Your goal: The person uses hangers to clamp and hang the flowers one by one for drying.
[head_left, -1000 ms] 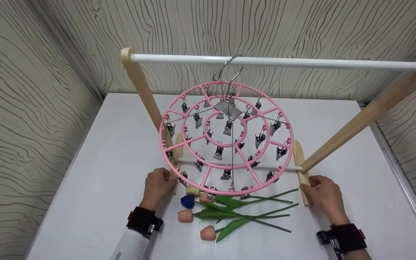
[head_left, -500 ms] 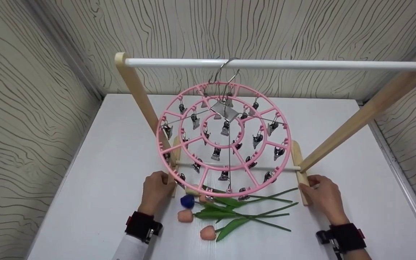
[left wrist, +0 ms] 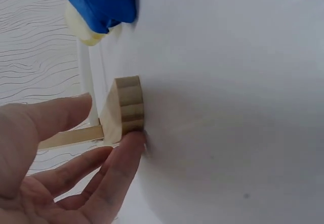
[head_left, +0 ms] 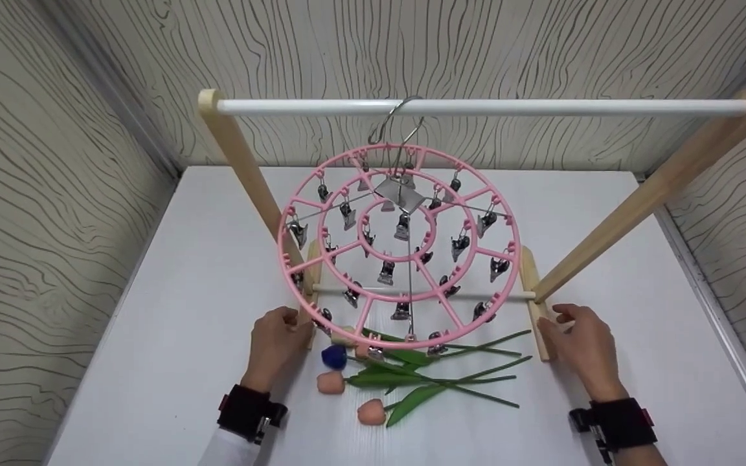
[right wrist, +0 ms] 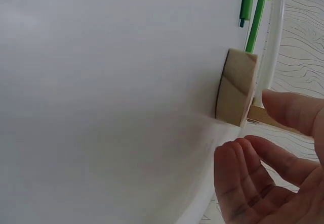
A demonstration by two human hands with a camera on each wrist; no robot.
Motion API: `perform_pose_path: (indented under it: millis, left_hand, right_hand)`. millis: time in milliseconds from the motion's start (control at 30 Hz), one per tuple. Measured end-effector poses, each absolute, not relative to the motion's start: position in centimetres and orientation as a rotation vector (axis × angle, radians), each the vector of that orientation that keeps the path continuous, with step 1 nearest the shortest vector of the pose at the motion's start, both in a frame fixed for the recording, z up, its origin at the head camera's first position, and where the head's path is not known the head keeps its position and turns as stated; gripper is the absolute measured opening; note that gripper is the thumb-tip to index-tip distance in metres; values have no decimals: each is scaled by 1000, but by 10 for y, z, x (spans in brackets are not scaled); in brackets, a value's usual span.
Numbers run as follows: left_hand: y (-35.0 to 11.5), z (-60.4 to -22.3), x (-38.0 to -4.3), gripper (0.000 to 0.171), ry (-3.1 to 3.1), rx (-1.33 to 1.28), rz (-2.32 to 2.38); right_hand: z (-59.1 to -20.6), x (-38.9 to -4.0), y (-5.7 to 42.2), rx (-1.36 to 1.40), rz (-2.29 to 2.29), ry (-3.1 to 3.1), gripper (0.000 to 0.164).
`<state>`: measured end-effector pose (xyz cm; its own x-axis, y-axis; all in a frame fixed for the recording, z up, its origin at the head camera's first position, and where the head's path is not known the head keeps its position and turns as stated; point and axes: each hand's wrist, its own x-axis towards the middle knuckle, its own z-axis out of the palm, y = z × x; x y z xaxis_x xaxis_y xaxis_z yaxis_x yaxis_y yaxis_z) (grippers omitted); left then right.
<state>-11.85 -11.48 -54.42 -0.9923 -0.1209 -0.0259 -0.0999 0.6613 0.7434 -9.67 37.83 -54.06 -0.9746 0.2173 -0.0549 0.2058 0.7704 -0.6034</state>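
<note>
A wooden rack with a white top rod (head_left: 509, 107) stands on the table. From the rod hangs a round pink clip hanger (head_left: 397, 196) with several metal clips. My left hand (head_left: 277, 346) is at the rack's left foot (left wrist: 130, 105); in the left wrist view its fingertips meet the foot's lower side and the thumb stands apart. My right hand (head_left: 583, 346) is beside the right foot (right wrist: 238, 87), thumb and fingers spread with a gap to the wood. Neither hand grips anything.
Several artificial tulips (head_left: 405, 378) lie in front of the rack, under the hanger's near edge, stems to the right. One is blue (head_left: 334, 356), others peach (head_left: 371, 411). Patterned walls (head_left: 476, 45) enclose the white table (head_left: 172, 362).
Both hands gripped the rack's feet earlier; now the right has let go and the left has loosened. The rack and hanger have shifted slightly left.
</note>
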Motion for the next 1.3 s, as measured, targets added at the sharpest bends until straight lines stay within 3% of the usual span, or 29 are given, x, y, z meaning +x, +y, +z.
perform_pose_path:
  millis: [267, 600, 900, 1300]
  left_hand:
    - [-104, -531, -102, 37, -2895, 144, -1152]
    - [-77, -516, -81, 39, -2870, -198, -1079]
    - [-60, -516, -71, 39, -2858, -376, -1058]
    - [-54, -521, -66, 29, -2882, -391, -1112]
  right_hand:
    - [-533, -85, 346, -9, 813, -2851, 30]
    - [-540, -82, 322, 552, 622, -2929, 31]
    - [-547, -94, 317, 711, 474, -3001, 22]
    - [-548, -97, 318, 750, 485, -2985, 12]
